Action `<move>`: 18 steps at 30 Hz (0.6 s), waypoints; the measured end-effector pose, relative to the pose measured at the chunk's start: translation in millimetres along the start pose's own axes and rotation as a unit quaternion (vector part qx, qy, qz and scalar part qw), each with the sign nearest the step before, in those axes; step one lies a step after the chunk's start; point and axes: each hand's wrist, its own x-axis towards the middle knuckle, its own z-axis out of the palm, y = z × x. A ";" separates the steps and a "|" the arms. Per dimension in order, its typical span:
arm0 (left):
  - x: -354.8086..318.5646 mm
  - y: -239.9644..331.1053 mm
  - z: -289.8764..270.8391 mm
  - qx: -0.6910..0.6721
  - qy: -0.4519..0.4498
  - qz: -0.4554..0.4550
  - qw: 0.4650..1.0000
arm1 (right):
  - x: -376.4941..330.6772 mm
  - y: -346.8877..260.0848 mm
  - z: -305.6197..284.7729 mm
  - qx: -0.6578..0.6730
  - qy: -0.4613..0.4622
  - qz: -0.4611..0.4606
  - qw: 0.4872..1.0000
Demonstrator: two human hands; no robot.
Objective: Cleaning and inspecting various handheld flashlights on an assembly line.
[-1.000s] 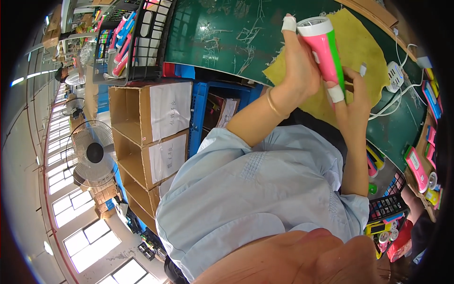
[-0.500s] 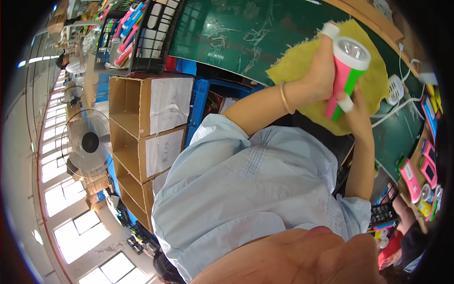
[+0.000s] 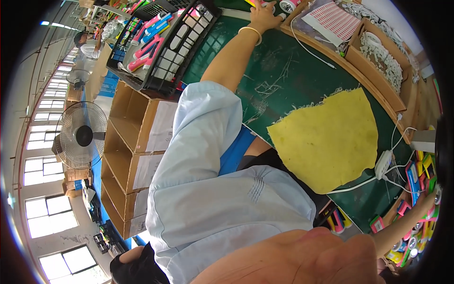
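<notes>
My left hand (image 3: pixel 264 18) reaches to the far edge of the green table (image 3: pixel 265 61), its fingers round a flashlight (image 3: pixel 251 3) that is partly cut off by the frame. A second flashlight (image 3: pixel 289 5), with a white head, lies just right of that hand. My right hand (image 3: pixel 431 198) is out at the right rim, among a heap of colourful flashlights (image 3: pixel 412 244). Its fingers are too dark and small to read. Between my arms a yellow cloth (image 3: pixel 326 137) with a frayed edge lies flat, untouched.
A black basket (image 3: pixel 161 78) of flashlights stands at the left, above cardboard compartments (image 3: pixel 146 118). A white power strip (image 3: pixel 383 164) with cables lies right of the cloth. A cardboard box (image 3: pixel 378 61) of small white parts and a printed sheet (image 3: pixel 331 21) sit at the back.
Both hands held a pink and green flashlight over the cloth before. They have since parted: the left went far forward, the right out to the right-hand heap. The cloth is now uncovered.
</notes>
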 end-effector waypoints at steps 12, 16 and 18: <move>-12.1 -11.7 -134.4 -0.598 0.019 -0.107 0.794 | -293.5 -105.2 173.8 -0.022 -0.240 -0.046 0.969; -70.3 -4.2 -213.3 -0.741 -0.192 -0.027 0.643 | -395.4 -83.2 224.4 -0.001 -0.446 0.011 0.895; -101.4 20.9 -218.4 -0.787 -0.247 0.028 0.565 | -418.7 -71.8 251.3 0.038 -0.495 0.025 0.868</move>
